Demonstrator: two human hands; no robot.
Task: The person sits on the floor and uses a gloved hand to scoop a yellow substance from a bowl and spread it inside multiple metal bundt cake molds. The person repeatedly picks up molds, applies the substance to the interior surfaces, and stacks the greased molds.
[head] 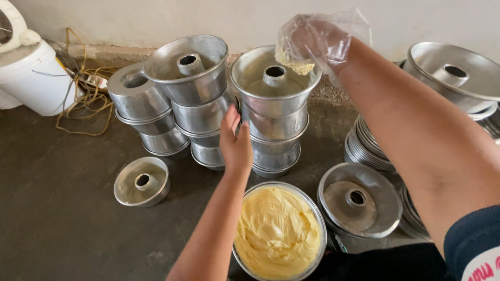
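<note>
Reaching over the top pan of the middle stack, the right hand, gloved in a clear plastic bag, grips a lump of yellow butter. Left hand, fingers loosely open, rests against that stack's side. A butter bowl sits on the floor just before the stack.

Butter bowl nearest, pan stacks behind — bucket far left

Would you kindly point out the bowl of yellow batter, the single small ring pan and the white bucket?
bowl of yellow batter (278, 234): head view, on the batter's surface.
single small ring pan (141, 181): head view, near its centre tube.
white bucket (36, 83): head view, on its side wall.
</note>
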